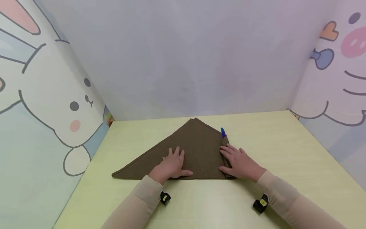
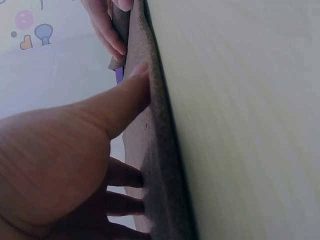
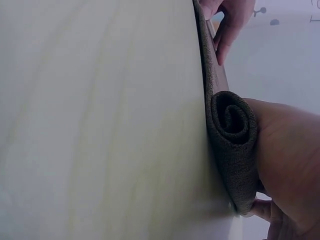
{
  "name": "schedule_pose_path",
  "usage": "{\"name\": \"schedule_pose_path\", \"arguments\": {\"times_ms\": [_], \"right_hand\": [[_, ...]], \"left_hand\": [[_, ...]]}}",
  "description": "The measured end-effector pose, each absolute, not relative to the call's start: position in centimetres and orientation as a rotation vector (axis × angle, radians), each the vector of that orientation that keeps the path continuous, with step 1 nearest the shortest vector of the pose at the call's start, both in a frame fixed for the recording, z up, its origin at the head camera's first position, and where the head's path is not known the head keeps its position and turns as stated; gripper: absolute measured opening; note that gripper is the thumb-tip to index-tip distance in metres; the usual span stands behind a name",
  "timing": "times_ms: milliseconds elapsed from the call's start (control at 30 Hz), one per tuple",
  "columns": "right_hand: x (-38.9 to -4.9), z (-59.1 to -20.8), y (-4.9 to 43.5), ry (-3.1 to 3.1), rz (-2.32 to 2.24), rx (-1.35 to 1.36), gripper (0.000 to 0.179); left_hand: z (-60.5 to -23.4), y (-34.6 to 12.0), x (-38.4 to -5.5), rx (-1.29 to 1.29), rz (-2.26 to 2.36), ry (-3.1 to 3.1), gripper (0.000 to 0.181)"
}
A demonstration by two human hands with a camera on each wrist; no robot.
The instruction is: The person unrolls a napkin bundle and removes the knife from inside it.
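Observation:
A brown cloth (image 1: 201, 146), folded into a broad triangle, lies on the table with its long edge towards me. Its right end is wound into a roll (image 3: 232, 165), whose spiral end shows in the right wrist view. From the roll's far end pokes a blue pointed thing (image 1: 223, 132); the rest of it is hidden. My left hand (image 1: 171, 165) rests on the cloth near its front edge, fingers spread and thumb out to the right. Across the roll lies my right hand (image 1: 240, 163), fingers extended over it to the left and thumb at its near part.
The pale yellow table (image 1: 286, 152) extends on all sides of the cloth. A plain light wall (image 1: 183, 63) stands behind, with cartoon-printed walls at left and right. A black wrist device (image 1: 165, 197) hangs at the left sleeve and another (image 1: 260, 204) at the right.

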State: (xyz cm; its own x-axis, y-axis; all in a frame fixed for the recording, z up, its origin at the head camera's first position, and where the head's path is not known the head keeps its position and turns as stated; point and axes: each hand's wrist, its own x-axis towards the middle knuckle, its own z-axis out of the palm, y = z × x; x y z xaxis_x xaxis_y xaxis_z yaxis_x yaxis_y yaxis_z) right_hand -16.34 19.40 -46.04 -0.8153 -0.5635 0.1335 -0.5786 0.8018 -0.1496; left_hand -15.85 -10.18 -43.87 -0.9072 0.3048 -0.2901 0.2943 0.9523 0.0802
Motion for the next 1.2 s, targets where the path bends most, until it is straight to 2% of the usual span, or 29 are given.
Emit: {"name": "schedule_pose_path", "arguments": {"times_ms": [433,833,1200], "right_hand": [[-16.1,-45.8,20.0,-2.894,0.263,0.902,0.067],[-15.8,-45.6,20.3,-2.891,0.276,0.889,0.066],[-15.7,-45.1,19.9,-2.905,0.217,0.886,0.047]], "left_hand": [[-43.2,-10.7,-15.9,0.463,0.107,2.784,0.102],[-43.3,-15.9,-14.8,0.206,0.082,2.791,0.105],[-43.4,-17.8,-14.2,0.205,0.120,2.814,0.106]]}}
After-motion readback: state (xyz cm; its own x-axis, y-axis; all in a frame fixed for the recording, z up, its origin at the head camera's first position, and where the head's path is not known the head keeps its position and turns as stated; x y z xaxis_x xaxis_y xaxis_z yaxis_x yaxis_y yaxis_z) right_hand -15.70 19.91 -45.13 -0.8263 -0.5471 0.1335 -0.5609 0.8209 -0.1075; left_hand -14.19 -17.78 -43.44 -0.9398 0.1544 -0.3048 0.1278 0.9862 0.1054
